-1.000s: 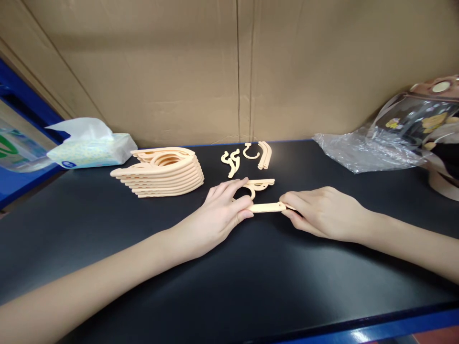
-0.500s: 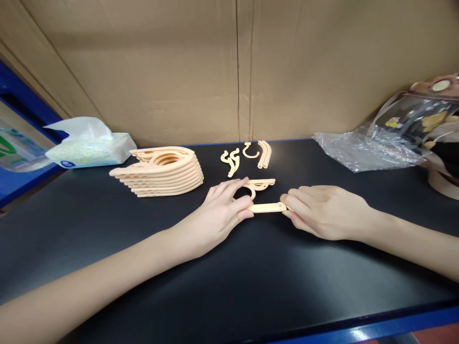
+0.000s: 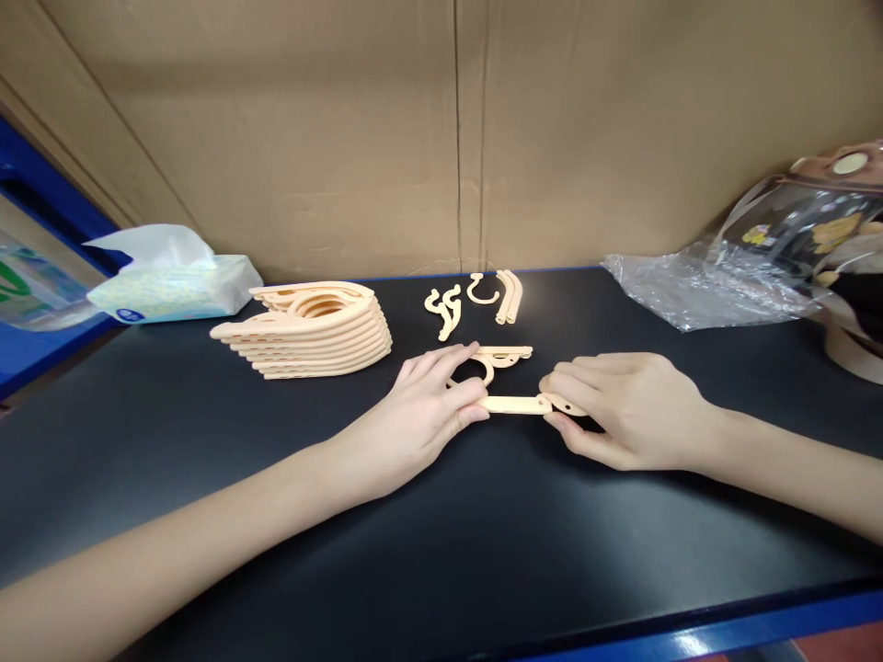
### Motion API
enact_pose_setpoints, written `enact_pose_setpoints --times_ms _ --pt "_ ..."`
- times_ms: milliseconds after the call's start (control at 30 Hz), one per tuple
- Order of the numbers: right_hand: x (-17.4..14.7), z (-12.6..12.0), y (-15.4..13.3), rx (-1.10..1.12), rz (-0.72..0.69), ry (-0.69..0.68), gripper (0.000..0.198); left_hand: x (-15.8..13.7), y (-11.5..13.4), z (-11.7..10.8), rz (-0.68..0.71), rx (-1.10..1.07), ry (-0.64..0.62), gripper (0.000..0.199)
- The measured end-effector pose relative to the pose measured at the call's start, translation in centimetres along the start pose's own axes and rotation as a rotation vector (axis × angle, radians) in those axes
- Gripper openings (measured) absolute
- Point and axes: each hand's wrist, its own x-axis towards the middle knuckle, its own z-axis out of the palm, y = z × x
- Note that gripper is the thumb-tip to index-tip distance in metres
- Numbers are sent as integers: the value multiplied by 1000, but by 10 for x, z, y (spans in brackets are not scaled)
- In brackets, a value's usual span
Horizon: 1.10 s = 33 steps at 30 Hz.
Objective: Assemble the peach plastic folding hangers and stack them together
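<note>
My left hand (image 3: 434, 400) is closed on a cream plastic folding hanger (image 3: 514, 405), low over the black table. The hanger's hook curves out past my fingers, and its far arm (image 3: 507, 351) lies behind. At the right end of the near arm, my right hand (image 3: 621, 409) pinches a small curved hanger end piece (image 3: 569, 405) with a dark hole in it. That piece meets the arm's tip; whether it is joined there I cannot tell. Beyond my hands lie two hooked end pieces (image 3: 447, 313), a loose hook (image 3: 483, 291) and curved hanger arms (image 3: 509, 297).
A stack of folded cream hangers (image 3: 310, 336) stands left on the black table (image 3: 441, 561). Behind it is a tissue pack (image 3: 179, 287). Crumpled clear plastic (image 3: 704, 290) and a transparent bag (image 3: 793, 216) are at the right. A cardboard wall (image 3: 345, 138) closes the back.
My right fingers have loosened and shifted slightly, so more of the small curved end piece shows at the arm's tip. My left hand has stayed in place on the hanger.
</note>
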Motion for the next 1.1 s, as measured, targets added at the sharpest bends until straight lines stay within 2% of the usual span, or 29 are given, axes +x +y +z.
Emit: enact_pose_setpoints --times_ms 267,667,1100 --pt "0 -2 1 88 20 -38 31 1 0 0 3 5 8 26" --pt "0 -1 1 321 125 -111 27 0 0 1 12 24 25 26" --pt "2 -2 1 190 67 -46 27 1 0 1 8 12 25 27"
